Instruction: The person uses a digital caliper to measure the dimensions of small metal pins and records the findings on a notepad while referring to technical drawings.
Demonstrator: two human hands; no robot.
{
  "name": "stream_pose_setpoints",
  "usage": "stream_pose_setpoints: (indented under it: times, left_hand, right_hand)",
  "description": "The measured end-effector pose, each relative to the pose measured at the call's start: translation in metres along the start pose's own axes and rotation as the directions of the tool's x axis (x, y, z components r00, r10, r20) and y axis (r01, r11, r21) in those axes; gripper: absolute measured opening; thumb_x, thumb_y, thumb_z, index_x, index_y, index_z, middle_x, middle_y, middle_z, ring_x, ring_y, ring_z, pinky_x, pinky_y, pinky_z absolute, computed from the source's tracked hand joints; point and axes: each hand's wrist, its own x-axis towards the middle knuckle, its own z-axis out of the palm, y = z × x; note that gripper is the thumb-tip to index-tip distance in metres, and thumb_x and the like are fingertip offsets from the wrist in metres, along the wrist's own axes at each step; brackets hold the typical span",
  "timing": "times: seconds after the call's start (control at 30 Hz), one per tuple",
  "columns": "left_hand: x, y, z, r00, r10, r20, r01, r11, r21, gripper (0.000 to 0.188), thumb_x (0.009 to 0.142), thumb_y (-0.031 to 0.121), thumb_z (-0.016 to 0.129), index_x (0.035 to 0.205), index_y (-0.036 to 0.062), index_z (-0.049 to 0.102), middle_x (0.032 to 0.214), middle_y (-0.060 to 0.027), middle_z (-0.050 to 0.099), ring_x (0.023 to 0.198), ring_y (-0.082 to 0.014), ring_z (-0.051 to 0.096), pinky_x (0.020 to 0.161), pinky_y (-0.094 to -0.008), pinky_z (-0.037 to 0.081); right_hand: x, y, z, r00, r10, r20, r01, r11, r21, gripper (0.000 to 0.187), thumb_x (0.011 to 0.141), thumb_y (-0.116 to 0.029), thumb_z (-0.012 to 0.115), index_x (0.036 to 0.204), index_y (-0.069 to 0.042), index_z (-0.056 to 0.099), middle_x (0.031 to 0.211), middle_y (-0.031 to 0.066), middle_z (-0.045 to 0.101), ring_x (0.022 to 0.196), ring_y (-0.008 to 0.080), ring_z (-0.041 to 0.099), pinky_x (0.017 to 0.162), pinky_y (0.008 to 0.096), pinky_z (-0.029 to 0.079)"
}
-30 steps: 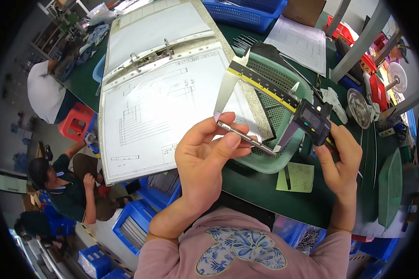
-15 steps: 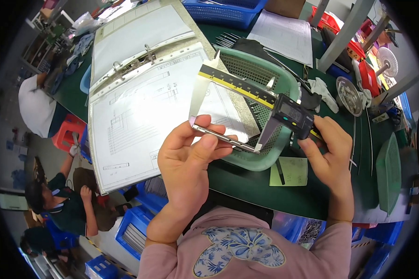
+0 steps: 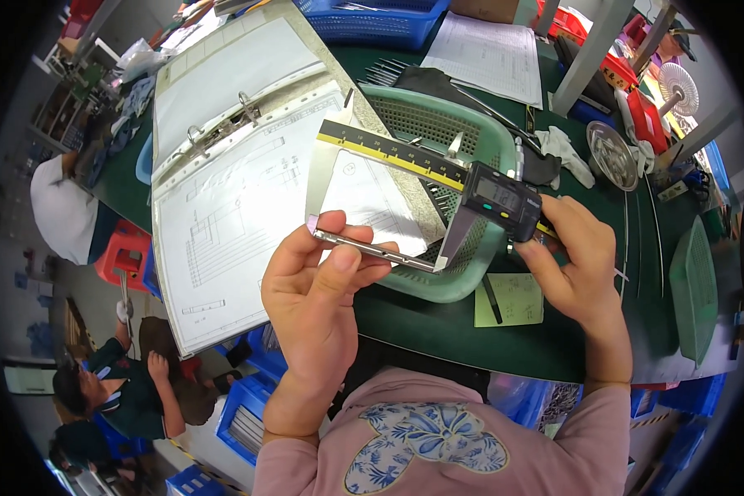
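My left hand (image 3: 312, 302) pinches a thin metal rod (image 3: 407, 259) between thumb and fingers. A digital caliper (image 3: 502, 198) with a black and yellow scale is gripped in my right hand (image 3: 577, 263) by its display end. Its two jaws stand at the rod's opposite ends, seemingly touching them. Beneath the caliper sits a green mesh basket (image 3: 504, 136), with several metal parts partly showing inside. To the left an open ring binder (image 3: 215, 157) shows technical drawings, partly covered by my left fingers and the caliper jaw.
A yellow note (image 3: 522, 302) with a dark pen (image 3: 492, 299) lies right of the basket. Farther right are a white glove (image 3: 565, 155), a metal bowl (image 3: 612, 157) and another green basket (image 3: 693, 289). A blue crate (image 3: 372, 25) stands behind. Other people are at the left.
Both hands, with the rod and caliper, appear slightly farther left in the picture, and the whole scene has shifted a little too. The caliper stays around the rod.
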Motion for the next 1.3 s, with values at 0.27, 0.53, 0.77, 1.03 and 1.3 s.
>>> stream_pose_setpoints:
  times: [0.27, 0.53, 0.77, 1.03, 1.3]
  left_hand:
    - [-0.002, -0.003, -0.001, 1.0, -0.008, -0.017, 0.008, 1.0, 0.021, 0.031, 0.086, 0.002, 0.059, 0.115, -0.0059, 0.05, 0.099, -0.017, 0.062, 0.086, -0.0303, 0.066, 0.072, -0.0317, 0.059]
    - [-0.001, -0.004, -0.003, 1.0, 0.02, 0.001, -0.02, 1.0, -0.002, 0.029, 0.087, 0.002, 0.058, 0.114, -0.0051, 0.051, 0.099, -0.0161, 0.063, 0.086, -0.0307, 0.067, 0.071, -0.0321, 0.059]
    - [-0.003, -0.001, -0.003, 1.0, 0.023, 0.001, -0.023, 1.0, 0.009, 0.028, 0.087, 0.001, 0.058, 0.114, -0.0049, 0.051, 0.099, -0.0165, 0.063, 0.086, -0.031, 0.066, 0.072, -0.0323, 0.059]
    - [-0.004, -0.002, -0.003, 1.0, 0.025, 0.009, -0.025, 1.0, 0.001, 0.028, 0.087, 0.001, 0.058, 0.113, -0.0046, 0.052, 0.099, -0.016, 0.063, 0.086, -0.0312, 0.066, 0.072, -0.0327, 0.059]
    - [-0.005, -0.004, -0.005, 0.999, 0.04, 0.015, -0.04, 0.999, 0.01, 0.028, 0.087, 0.002, 0.058, 0.114, -0.0032, 0.053, 0.099, -0.0156, 0.063, 0.085, -0.0313, 0.067, 0.072, -0.0341, 0.059]
  right_hand:
    - [0.001, 0.001, -0.003, 1.0, -0.023, -0.021, 0.022, 0.999, -0.035, 0.031, 0.069, -0.02, 0.075, 0.089, -0.001, 0.062, 0.064, 0.0088, 0.054, 0.05, 0.0237, 0.052, 0.045, 0.0319, 0.039]
    - [0.001, 0.001, -0.001, 0.999, -0.038, 0.006, 0.039, 0.999, -0.025, 0.037, 0.068, -0.013, 0.069, 0.101, 0.0, 0.059, 0.067, 0.0089, 0.053, 0.052, 0.0249, 0.052, 0.046, 0.0329, 0.039]
    - [-0.001, 0.007, 0.002, 0.998, -0.058, -0.006, 0.058, 0.998, -0.035, 0.035, 0.068, -0.014, 0.069, 0.099, 0.001, 0.061, 0.066, 0.0079, 0.053, 0.049, 0.0197, 0.047, 0.044, 0.029, 0.036]
    - [-0.001, 0.007, 0.0, 0.999, -0.05, -0.015, 0.049, 0.997, -0.067, 0.034, 0.067, -0.021, 0.075, 0.091, -0.001, 0.061, 0.065, 0.0093, 0.054, 0.049, 0.0247, 0.051, 0.045, 0.0324, 0.039]
    - [0.0, 0.004, -0.001, 0.998, -0.057, -0.03, 0.054, 0.995, -0.088, 0.032, 0.07, -0.025, 0.074, 0.088, -0.002, 0.061, 0.064, 0.0076, 0.054, 0.05, 0.0218, 0.052, 0.043, 0.0313, 0.038]
